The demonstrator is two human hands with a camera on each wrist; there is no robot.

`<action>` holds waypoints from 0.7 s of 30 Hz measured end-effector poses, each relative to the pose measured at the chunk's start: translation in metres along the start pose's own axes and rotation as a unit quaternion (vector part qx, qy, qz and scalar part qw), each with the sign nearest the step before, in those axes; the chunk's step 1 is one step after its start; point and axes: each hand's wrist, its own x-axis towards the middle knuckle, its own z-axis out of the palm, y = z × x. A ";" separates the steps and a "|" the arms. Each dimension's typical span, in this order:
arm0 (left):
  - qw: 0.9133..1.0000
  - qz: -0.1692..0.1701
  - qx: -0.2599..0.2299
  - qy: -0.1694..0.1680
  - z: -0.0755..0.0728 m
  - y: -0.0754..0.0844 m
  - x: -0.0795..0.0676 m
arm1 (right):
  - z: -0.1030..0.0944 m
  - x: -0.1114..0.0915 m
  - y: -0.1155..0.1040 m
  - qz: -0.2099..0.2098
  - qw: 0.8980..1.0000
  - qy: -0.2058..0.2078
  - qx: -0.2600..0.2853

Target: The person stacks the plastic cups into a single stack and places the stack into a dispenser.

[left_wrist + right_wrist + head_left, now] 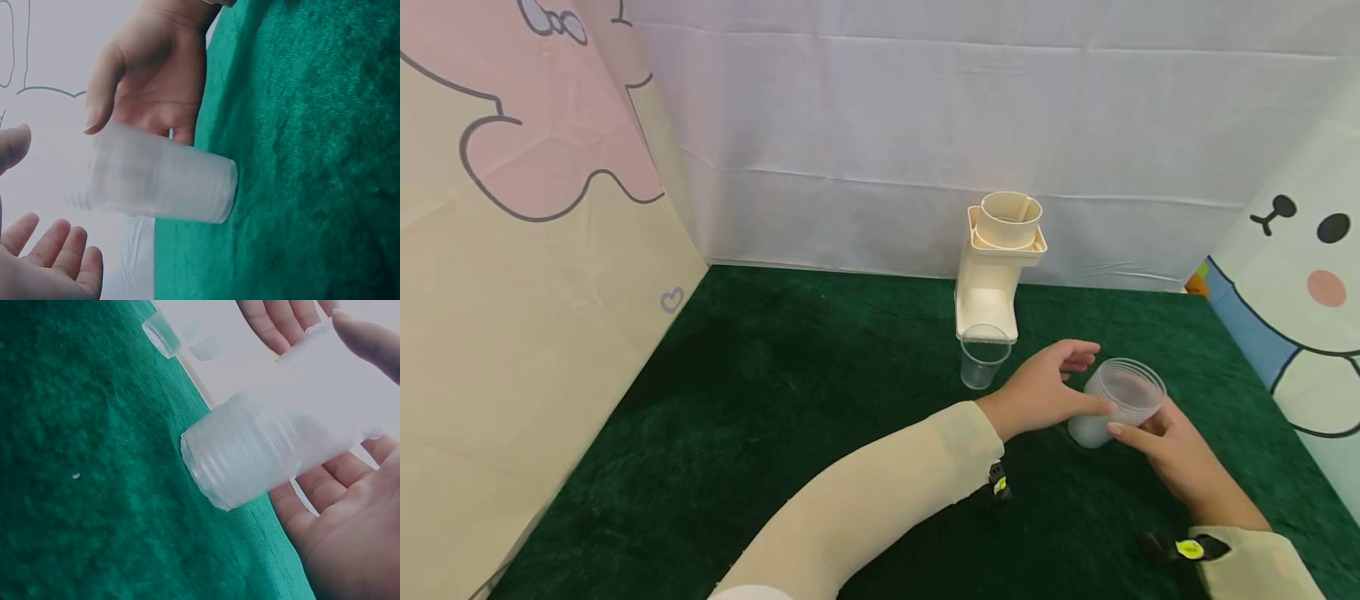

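A stack of clear plastic cups (1126,392) stands on the green cloth, its several rims nested together at the top. My right hand (1180,454) holds the stack from the right, thumb on the near side and fingers behind it. The left hand (1051,390) is at the stack's left side, its thumb reaching over the rim and its fingers extended beyond. In the left wrist view the stack (162,175) lies between the two hands; in the right wrist view the right fingers (331,487) show behind the cups.
A single clear cup (983,360) stands on the green cloth (775,400), left of the hands. Right behind it is a cream-coloured plastic stand (988,283) with a round open top. White sheeting (880,125) hangs along the back; printed cartoon sheets flank the sides.
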 end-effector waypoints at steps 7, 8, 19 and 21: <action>1.000 0.015 -0.015 -0.008 -0.007 -0.001 -0.001 | -0.001 0.000 0.002 0.016 1.000 -0.002 -0.015; 1.000 0.020 -0.020 -0.011 -0.008 -0.001 -0.002 | -0.001 0.000 0.002 0.017 1.000 -0.003 -0.014; 0.998 0.049 -0.028 -0.023 -0.024 0.001 -0.014 | -0.001 0.001 0.000 0.019 1.000 -0.011 -0.018; 0.998 0.055 -0.030 -0.025 -0.028 0.002 -0.017 | -0.001 0.000 -0.001 0.021 0.999 -0.010 -0.023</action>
